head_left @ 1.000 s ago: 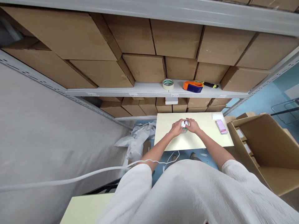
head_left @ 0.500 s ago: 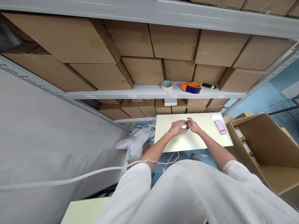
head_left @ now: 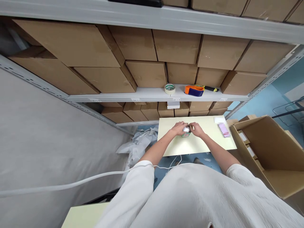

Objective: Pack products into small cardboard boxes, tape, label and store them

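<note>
A small green and pink box (head_left: pixel 186 134) stands on the pale yellow board (head_left: pixel 175 147), its top open, with a shiny rounded item (head_left: pixel 186 129) showing inside. On its left side my left hand (head_left: pixel 179 128) is wrapped round the box, fingers bent over its edge. The fingers of my right hand (head_left: pixel 196 129) are pinched at the right upper edge, where a brown flap shows. What the right fingertips hold is too small to make out fully.
Shelves of cardboard boxes (head_left: pixel 146 74) rise ahead, with a tape roll (head_left: pixel 169 89) and an orange-blue tool (head_left: pixel 194 90) on a ledge. An open carton (head_left: pixel 280 148) stands right. White plastic (head_left: pixel 137 145) lies left; a white cable (head_left: pixel 95 176) crosses the lower left.
The view has tilted slightly. My left fingers have closed in round the box, and my right fingers have drawn together at its right edge. The box has stayed in about the same place.
</note>
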